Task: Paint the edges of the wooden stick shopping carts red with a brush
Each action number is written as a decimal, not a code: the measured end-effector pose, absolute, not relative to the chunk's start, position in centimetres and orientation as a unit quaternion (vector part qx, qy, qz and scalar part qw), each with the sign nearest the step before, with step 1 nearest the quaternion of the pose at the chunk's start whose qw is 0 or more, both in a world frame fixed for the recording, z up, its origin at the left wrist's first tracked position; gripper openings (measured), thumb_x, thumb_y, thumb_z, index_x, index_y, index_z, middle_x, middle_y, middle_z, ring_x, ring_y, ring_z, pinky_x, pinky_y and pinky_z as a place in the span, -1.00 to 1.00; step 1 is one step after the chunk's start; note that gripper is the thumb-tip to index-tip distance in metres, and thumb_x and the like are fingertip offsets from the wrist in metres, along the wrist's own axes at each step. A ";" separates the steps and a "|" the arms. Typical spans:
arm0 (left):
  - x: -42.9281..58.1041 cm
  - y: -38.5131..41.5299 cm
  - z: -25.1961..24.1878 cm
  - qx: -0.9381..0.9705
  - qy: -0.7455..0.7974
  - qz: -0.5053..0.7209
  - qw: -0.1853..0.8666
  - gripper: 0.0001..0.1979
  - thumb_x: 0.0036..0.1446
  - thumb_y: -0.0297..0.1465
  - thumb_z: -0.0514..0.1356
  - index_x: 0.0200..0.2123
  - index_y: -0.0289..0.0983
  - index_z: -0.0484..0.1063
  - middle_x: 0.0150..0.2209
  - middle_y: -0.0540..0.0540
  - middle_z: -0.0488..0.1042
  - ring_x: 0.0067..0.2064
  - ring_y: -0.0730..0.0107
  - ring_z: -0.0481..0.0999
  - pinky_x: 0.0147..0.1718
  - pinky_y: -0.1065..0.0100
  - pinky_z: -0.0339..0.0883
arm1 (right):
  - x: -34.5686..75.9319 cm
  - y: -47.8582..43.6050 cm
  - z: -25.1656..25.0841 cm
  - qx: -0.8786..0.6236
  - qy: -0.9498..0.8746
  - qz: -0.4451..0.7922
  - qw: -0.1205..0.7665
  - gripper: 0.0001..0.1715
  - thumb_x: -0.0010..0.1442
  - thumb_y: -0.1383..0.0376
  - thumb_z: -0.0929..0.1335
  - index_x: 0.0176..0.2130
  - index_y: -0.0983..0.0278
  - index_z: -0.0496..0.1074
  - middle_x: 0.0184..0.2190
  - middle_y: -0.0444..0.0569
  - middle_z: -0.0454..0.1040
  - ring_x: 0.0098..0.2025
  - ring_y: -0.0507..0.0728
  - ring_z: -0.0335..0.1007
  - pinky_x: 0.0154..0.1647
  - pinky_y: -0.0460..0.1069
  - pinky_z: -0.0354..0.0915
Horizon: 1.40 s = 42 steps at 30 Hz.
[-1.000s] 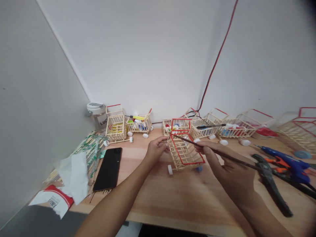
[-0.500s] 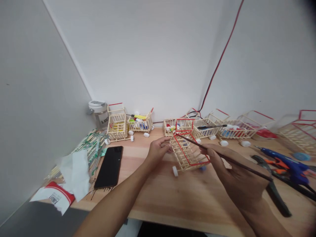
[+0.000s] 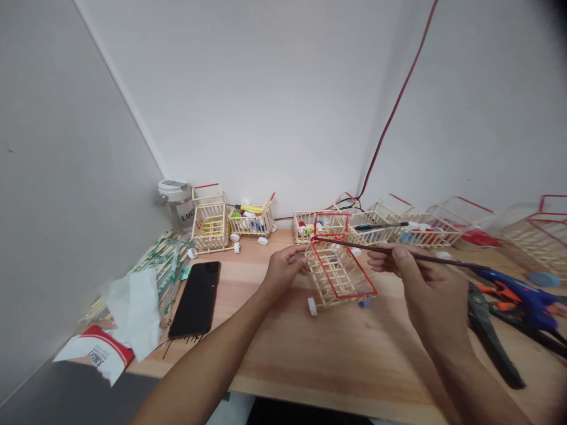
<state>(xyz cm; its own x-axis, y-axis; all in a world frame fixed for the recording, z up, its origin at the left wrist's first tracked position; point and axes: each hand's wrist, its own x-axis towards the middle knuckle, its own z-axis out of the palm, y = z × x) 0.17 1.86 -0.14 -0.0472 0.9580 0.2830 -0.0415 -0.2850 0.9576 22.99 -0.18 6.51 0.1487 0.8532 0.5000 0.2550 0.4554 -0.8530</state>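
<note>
Right hand (image 3: 427, 289) has swung the thin rod (image 3: 398, 251) flatter, fingers pinched on it, tip at the tilted stick cart (image 3: 336, 271). Left hand (image 3: 283, 268) grips the cart at its 3 o'clock; glue gun (image 3: 522, 301) sits at right hand's 3 o'clock.

Desk (image 3: 283, 360) in a wall corner, toy cart (image 3: 339, 271) at centre between left hand (image 3: 283, 270) and right hand (image 3: 425, 283), rod (image 3: 398, 254) from the right hand reaching over it.
Behind, more carts (image 3: 420, 232) in a row along the back wall; to the left, a smartphone (image 3: 195, 300) beside a tissue (image 3: 135, 313) over a packet (image 3: 95, 353); to the right, a glue gun (image 3: 522, 301) just behind pliers (image 3: 491, 336).
</note>
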 end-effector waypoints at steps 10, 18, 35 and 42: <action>0.2 2.0 -0.3 0.548 0.421 0.586 0.423 -0.61 0.04 -0.38 0.26 -0.04 -0.38 0.52 -0.45 -0.09 0.61 -0.47 0.34 0.57 -0.39 0.33 0.48 | 22.9 -0.2 6.5 -0.469 -0.631 0.195 0.586 -0.60 0.17 0.06 0.34 -0.18 0.29 0.56 -0.33 0.01 0.60 -0.32 0.15 0.56 -0.17 0.09 0.50; 0.1 2.3 -0.6 0.546 0.421 0.588 0.423 -0.62 0.02 -0.36 0.28 -0.06 -0.37 0.52 -0.50 -0.06 0.59 -0.49 0.35 0.56 -0.40 0.33 0.48 | 26.2 -0.8 6.4 -0.510 -0.639 0.046 0.574 -0.65 0.22 0.11 0.30 -0.24 0.27 0.59 -0.38 -0.02 0.59 -0.26 0.15 0.56 -0.10 0.06 0.45; 0.1 2.4 -0.6 0.542 0.422 0.588 0.427 -0.59 0.02 -0.31 0.30 -0.05 -0.38 0.51 -0.43 -0.08 0.60 -0.48 0.39 0.54 -0.40 0.34 0.49 | 25.8 -0.5 5.7 -0.491 -0.603 0.092 0.622 -0.68 0.20 0.16 0.32 -0.23 0.31 0.57 -0.36 0.00 0.59 -0.33 0.12 0.56 -0.24 0.00 0.49; 0.1 2.4 -0.6 0.538 0.420 0.587 0.436 -0.58 0.01 -0.31 0.30 -0.05 -0.38 0.51 -0.42 -0.11 0.61 -0.46 0.34 0.56 -0.39 0.30 0.50 | 26.0 -1.3 5.5 -0.497 -0.596 0.093 0.624 -0.69 0.20 0.17 0.33 -0.24 0.31 0.57 -0.37 0.01 0.59 -0.33 0.14 0.56 -0.23 0.02 0.49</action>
<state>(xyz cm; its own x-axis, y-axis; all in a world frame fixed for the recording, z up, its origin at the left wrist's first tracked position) 0.15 2.36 -0.61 -0.0410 0.9631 0.2660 -0.0596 -0.2681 0.9616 25.97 -1.28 5.55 0.2713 0.7080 0.6520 0.4766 0.4897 -0.7301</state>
